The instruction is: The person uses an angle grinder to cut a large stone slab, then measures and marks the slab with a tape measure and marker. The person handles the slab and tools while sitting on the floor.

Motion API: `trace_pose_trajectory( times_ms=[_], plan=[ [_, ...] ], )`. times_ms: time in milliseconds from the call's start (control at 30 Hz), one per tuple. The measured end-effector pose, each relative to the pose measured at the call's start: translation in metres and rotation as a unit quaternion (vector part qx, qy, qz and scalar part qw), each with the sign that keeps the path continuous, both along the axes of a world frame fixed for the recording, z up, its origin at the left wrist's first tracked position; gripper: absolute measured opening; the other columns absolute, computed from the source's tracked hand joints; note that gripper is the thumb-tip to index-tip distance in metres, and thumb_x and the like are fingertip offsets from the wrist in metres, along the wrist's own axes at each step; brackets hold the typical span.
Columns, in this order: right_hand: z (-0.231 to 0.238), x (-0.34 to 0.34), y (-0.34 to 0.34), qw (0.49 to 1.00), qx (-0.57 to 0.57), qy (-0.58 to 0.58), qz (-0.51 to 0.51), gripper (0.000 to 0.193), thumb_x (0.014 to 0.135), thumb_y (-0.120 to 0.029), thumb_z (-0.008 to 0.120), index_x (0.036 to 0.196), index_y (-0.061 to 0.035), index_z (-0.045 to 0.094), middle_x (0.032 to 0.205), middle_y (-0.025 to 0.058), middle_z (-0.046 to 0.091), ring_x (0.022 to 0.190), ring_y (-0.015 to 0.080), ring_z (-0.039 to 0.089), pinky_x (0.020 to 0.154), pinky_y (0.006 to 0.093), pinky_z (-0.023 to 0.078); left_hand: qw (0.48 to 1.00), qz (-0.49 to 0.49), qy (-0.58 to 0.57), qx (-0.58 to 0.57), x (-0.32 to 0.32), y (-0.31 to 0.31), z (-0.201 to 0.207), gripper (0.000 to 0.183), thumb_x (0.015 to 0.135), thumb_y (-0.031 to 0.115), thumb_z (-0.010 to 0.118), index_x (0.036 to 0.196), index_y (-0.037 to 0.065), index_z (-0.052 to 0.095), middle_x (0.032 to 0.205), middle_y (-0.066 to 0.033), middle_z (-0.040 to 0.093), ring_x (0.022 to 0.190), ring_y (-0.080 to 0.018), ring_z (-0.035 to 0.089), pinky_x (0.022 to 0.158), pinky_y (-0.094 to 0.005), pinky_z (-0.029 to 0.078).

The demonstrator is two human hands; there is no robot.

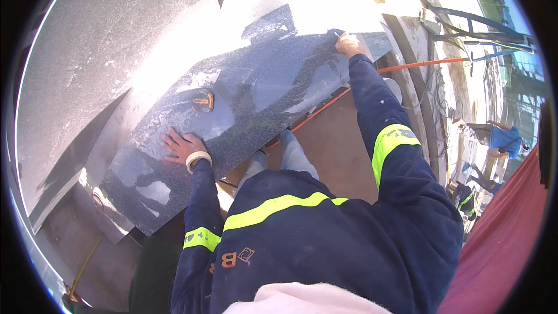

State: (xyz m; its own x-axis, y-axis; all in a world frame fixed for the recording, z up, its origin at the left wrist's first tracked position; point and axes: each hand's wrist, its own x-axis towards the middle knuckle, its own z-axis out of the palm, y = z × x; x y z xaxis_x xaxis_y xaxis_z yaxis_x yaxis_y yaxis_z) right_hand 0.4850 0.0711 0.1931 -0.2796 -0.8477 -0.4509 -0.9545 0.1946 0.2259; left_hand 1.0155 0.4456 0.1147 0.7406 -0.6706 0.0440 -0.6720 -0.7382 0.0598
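Observation:
A large grey metal sheet (256,99) lies before me, crossed by shadows and strong glare. My left hand (181,145) rests flat on its near left part, fingers spread. A pale roll of tape (199,160) hangs around that wrist like a bracelet. Farther up the sheet sits a black and orange tape measure (202,101), apart from either hand. With my arm stretched to the far right, my right hand (350,45) is closed near the sheet's far edge. Something small and thin seems to poke from its fingers, too small to name.
Another big grey sheet (104,40) stands at the left. An orange hose or strap (418,65) runs under the near edge and off right. Dark metal bars (482,26) stick out at the far right. A person in blue (507,139) is farther off, beside a red surface (500,238).

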Motion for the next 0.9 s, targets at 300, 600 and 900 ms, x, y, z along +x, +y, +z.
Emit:
trace_pose_trajectory(
  times_ms=[300,600,900],
  plan=[
    [0.009,0.145,0.149,0.968,0.092,-0.228,-0.056,0.075,0.096,-0.049,0.081,0.144,0.002,0.055,0.143,0.0279,0.069,0.135,0.045,0.066,0.11,0.0546,0.054,0.999,0.025,-0.02,0.003,0.009,0.01,-0.001,0.068,0.107,0.03,0.051,0.173,0.025,0.034,0.181,-0.0131,0.031,0.17,-0.0337,0.022,0.129,-0.0744,0.019],
    [0.009,0.154,0.155,0.964,0.125,-0.234,-0.031,0.078,0.079,-0.056,0.095,0.129,0.0009,0.075,0.133,0.0199,0.077,0.125,0.0399,0.073,0.103,0.0538,0.058,0.999,0.033,-0.025,0.029,0.014,0.017,0.001,0.066,0.109,0.031,0.047,0.173,0.024,0.034,0.18,-0.0134,0.031,0.169,-0.033,0.025,0.128,-0.0741,0.023],
    [0.001,0.159,0.14,0.953,0.184,-0.238,-0.017,0.065,0.083,-0.054,0.094,0.126,-0.0062,0.081,0.127,0.0145,0.079,0.116,0.036,0.076,0.095,0.0479,0.061,0.997,0.047,-0.008,0.068,0.016,0.013,0.003,0.07,0.109,0.034,0.046,0.175,0.025,0.026,0.183,-0.0123,0.023,0.171,-0.0308,0.017,0.13,-0.0741,0.019]
  ],
)
